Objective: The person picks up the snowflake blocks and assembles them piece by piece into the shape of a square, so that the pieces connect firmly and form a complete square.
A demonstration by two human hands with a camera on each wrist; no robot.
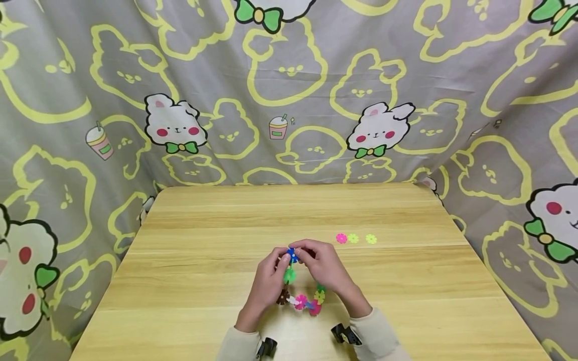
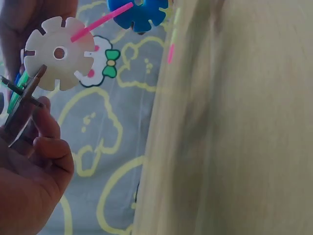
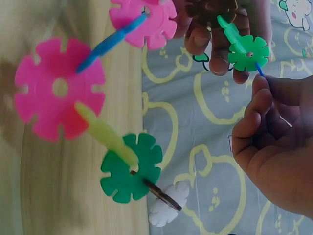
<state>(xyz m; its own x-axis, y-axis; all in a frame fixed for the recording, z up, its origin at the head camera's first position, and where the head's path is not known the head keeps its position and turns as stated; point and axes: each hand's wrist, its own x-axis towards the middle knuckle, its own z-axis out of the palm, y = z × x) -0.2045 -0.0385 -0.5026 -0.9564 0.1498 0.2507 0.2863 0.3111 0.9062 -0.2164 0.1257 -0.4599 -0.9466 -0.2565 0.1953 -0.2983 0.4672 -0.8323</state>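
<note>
Slotted plastic snowflake discs are joined edge to edge in a curved chain between the hands. My left hand [image 1: 266, 281] and right hand [image 1: 324, 263] meet at its upper end, both pinching a blue snowflake disc [image 1: 293, 255]. A green disc [image 3: 249, 54] joins that blue disc, with a brown disc [image 3: 210, 11] beyond it, close to the left fingers. In the right wrist view, pink discs [image 3: 60, 89], a dark green disc [image 3: 131, 168] and a white disc [image 3: 168, 204] hang along the chain. The right hand partly covers the chain's right side in the head view.
On the wooden table [image 1: 203, 240], past the right hand, lie a loose pink disc [image 1: 341, 238] and two yellow-green discs [image 1: 371, 239]. A grey patterned curtain [image 1: 289, 115] surrounds the table's back and sides. Black wrist devices [image 1: 345, 334] sit at the sleeve cuffs.
</note>
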